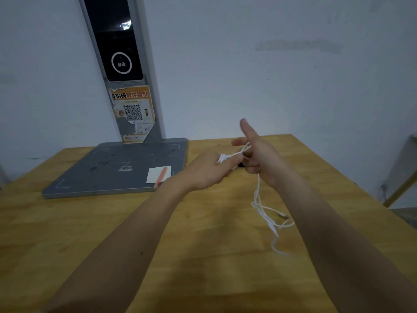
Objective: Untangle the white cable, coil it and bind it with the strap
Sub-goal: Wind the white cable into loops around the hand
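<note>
A thin white cable [258, 195] hangs from between my two hands and falls in loose loops onto the wooden table [203, 245]. Several turns of it are wound around the fingers of my left hand [209, 170], which is closed on that small bundle. My right hand [255, 154] pinches a strand right beside the bundle, its index finger stretched upward. A small dark object [241, 164], possibly the strap, peeks out below the two hands; most of it is hidden.
A grey flat base plate [117, 170] with an upright kiosk post [126, 71] stands at the back left. A white note [155, 175] and an orange pen [160, 177] lie on the plate. The table's right edge [352, 181] drops off near my right forearm.
</note>
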